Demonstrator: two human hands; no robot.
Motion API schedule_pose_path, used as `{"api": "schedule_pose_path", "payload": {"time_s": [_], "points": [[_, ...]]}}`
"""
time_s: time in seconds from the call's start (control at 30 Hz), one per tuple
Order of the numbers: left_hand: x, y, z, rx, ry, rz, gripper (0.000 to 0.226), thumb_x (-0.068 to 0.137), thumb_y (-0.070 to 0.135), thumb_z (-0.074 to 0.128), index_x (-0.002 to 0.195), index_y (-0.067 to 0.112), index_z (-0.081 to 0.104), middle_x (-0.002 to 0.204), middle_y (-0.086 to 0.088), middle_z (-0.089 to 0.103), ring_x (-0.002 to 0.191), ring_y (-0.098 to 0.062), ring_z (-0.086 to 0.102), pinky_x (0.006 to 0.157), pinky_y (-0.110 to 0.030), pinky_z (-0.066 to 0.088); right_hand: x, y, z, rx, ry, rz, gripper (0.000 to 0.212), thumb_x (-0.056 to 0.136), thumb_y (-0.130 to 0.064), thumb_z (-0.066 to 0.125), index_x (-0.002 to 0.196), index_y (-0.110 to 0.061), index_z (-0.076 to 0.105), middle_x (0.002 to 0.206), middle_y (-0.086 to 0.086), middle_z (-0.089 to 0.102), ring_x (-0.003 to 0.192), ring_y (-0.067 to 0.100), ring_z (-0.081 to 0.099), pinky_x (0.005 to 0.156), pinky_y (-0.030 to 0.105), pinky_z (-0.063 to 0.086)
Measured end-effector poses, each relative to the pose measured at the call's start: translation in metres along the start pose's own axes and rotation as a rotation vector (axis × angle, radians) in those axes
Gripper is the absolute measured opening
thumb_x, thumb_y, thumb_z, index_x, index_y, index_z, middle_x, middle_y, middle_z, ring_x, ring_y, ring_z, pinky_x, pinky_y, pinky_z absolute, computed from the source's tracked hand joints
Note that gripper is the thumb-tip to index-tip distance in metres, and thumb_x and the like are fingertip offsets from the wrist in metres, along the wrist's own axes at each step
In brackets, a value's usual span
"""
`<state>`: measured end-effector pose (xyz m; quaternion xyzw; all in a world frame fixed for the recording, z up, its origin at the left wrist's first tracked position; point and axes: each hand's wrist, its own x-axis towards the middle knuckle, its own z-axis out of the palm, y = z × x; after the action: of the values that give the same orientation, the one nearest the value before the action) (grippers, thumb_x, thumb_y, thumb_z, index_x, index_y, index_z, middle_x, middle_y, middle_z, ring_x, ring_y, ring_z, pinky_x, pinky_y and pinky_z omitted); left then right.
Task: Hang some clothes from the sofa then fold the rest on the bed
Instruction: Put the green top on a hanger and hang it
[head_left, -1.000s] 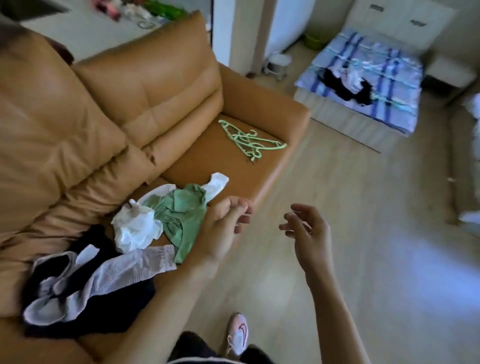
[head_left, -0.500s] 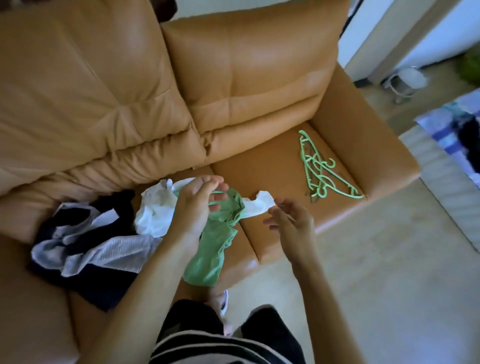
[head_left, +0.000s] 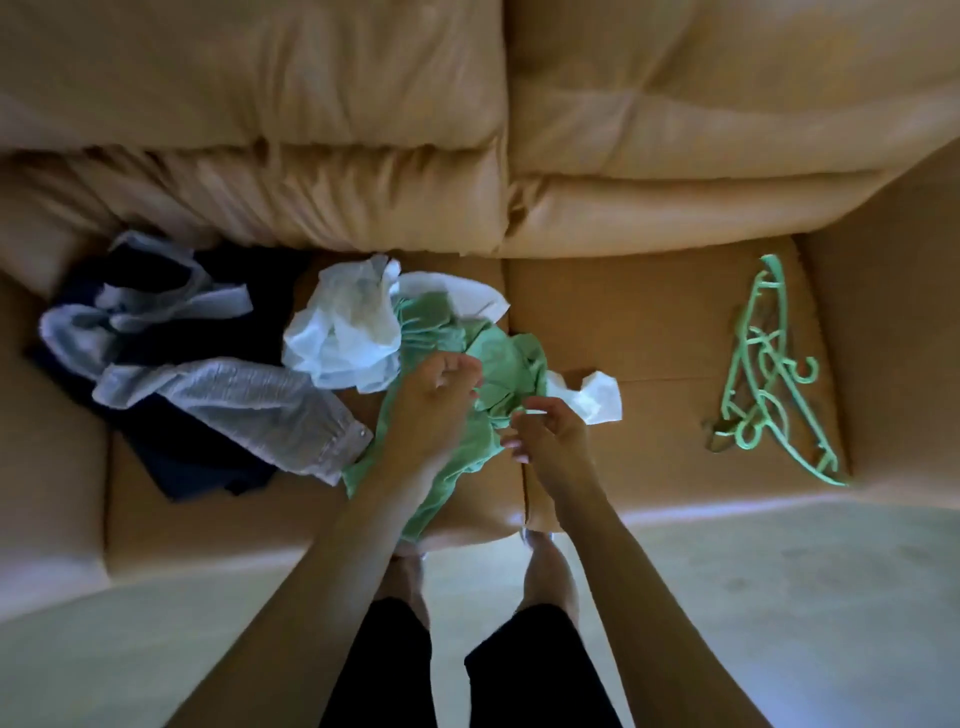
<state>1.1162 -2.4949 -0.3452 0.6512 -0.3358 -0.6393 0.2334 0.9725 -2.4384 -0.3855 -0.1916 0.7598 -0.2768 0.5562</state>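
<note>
Looking down from the head view, I am working at the green shirt (head_left: 498, 348) on the sofa (head_left: 649, 322) seat, its lower end hanging over the front edge. My left hand (head_left: 431, 410) is curling its fingers into the fabric, and my right hand (head_left: 550, 441) is pinching a fold beside it. The shirt is looking light, soft and floppy, so I am judging the shoulders the best hold for a hanger (head_left: 769, 374), lying well apart on the right.
</note>
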Motion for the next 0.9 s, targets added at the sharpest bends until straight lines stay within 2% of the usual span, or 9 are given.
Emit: {"api": "schedule_pose_path", "payload": {"time_s": [0.13,0.33,0.47,0.53,0.6,0.7,0.77,0.83,0.9], "points": [[0.063,-0.088,0.011,0.175,0.077,-0.104,0.013,0.093,0.03,0.062,0.098,0.019,0.066,0.106,-0.005,0.069,0.104,-0.023,0.064,0.088,-0.031,0.046,0.068,0.052,0.028,-0.006,-0.057,0.125,0.022,0.091,0.001,0.057,0.096,-0.021,0.059,0.078,0.001,0.069,0.058,0.017,0.066,0.061,0.032,0.05],[0.133,-0.191,0.021,0.565,0.18,-0.109,0.054,0.09,0.027,0.068,0.135,0.003,0.048,0.135,-0.017,0.05,0.124,-0.032,0.049,0.103,-0.04,0.041,0.131,0.115,0.037,0.02,-0.087,0.309,0.03,0.063,-0.025,0.059,0.092,-0.032,0.057,0.086,0.001,0.069,0.076,0.026,0.069,0.069,0.04,0.054],[0.155,-0.233,0.028,0.593,0.14,-0.184,0.085,0.088,0.034,0.071,0.153,0.008,0.024,0.15,-0.017,0.038,0.133,-0.035,0.046,0.107,-0.044,0.042,0.157,0.13,0.03,-0.083,-0.117,0.28,0.029,0.077,-0.02,0.067,0.102,-0.028,0.055,0.1,0.006,0.068,0.088,0.028,0.068,0.081,0.043,0.057],[0.156,-0.242,0.031,0.62,0.159,-0.198,0.081,0.086,0.033,0.07,0.15,0.011,0.025,0.139,-0.016,0.051,0.121,-0.037,0.056,0.099,-0.046,0.049,0.164,0.129,0.024,-0.136,-0.12,0.259,0.023,0.091,-0.013,0.063,0.107,-0.025,0.052,0.103,0.007,0.066,0.09,0.026,0.068,0.084,0.043,0.058],[0.154,-0.243,0.034,0.648,0.191,-0.188,0.063,0.085,0.031,0.068,0.136,0.01,0.038,0.12,-0.014,0.065,0.106,-0.039,0.065,0.09,-0.046,0.054,0.17,0.123,0.02,-0.077,-0.127,0.284,0.018,0.096,-0.007,0.06,0.098,-0.024,0.054,0.095,0.007,0.064,0.08,0.025,0.065,0.073,0.039,0.056],[0.142,-0.227,0.042,0.608,0.106,-0.054,0.034,0.082,0.028,0.07,0.109,0.012,0.056,0.095,-0.005,0.07,0.084,-0.028,0.069,0.076,-0.042,0.058,0.172,0.105,0.018,0.046,-0.224,0.377,0.006,0.098,-0.009,0.06,0.099,-0.014,0.059,0.09,0.005,0.062,0.082,0.021,0.062,0.069,0.034,0.052],[0.128,-0.208,0.05,0.559,-0.041,0.145,0.023,0.085,0.026,0.071,0.101,0.015,0.059,0.085,0.002,0.068,0.072,-0.018,0.066,0.068,-0.038,0.055,0.174,0.095,0.017,-0.021,-0.333,0.369,0.032,0.093,-0.027,0.07,0.119,-0.014,0.059,0.103,0.002,0.066,0.096,0.018,0.065,0.083,0.037,0.055],[0.114,-0.188,0.059,0.602,-0.205,0.347,0.029,0.089,0.03,0.069,0.115,0.019,0.061,0.093,0.006,0.07,0.074,-0.01,0.065,0.069,-0.032,0.054,0.177,0.083,0.018,-0.094,-0.357,0.316,0.073,0.069,-0.049,0.084,0.131,-0.022,0.055,0.115,0.0,0.069,0.103,0.018,0.069,0.091,0.043,0.057],[0.101,-0.17,0.069,0.69,-0.337,0.455,0.034,0.091,0.032,0.066,0.124,0.023,0.061,0.1,0.008,0.072,0.08,-0.007,0.065,0.072,-0.028,0.054,0.184,0.074,0.016,-0.143,-0.356,0.252,0.104,0.047,-0.055,0.09,0.138,-0.024,0.049,0.12,0.003,0.068,0.105,0.023,0.07,0.095,0.046,0.056]]}}
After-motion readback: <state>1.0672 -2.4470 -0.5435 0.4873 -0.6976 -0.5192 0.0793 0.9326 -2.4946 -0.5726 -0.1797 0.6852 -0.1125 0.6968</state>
